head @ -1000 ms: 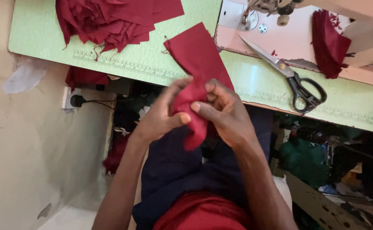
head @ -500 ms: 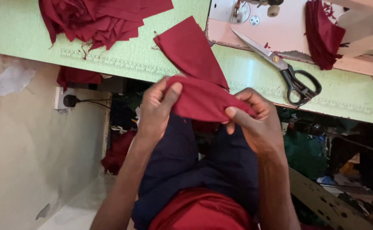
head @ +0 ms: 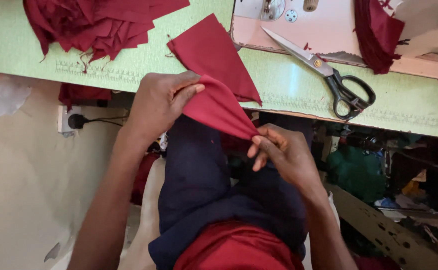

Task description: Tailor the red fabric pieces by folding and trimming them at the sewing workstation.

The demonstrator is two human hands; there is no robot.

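Both hands are working below the bench's near edge, stretching one red cloth piece between them. The left hand is pinching its upper end, and the right hand is pinching its lower tip. One second red piece is lying over that edge. One pair of scissors is resting toward the right end, and one heap of red cuttings is sitting at the far left corner.

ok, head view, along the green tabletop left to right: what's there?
Pile of dark red fabric pieces → flat red triangular piece → scissors → dark red fabric stack on the sewing machine base.
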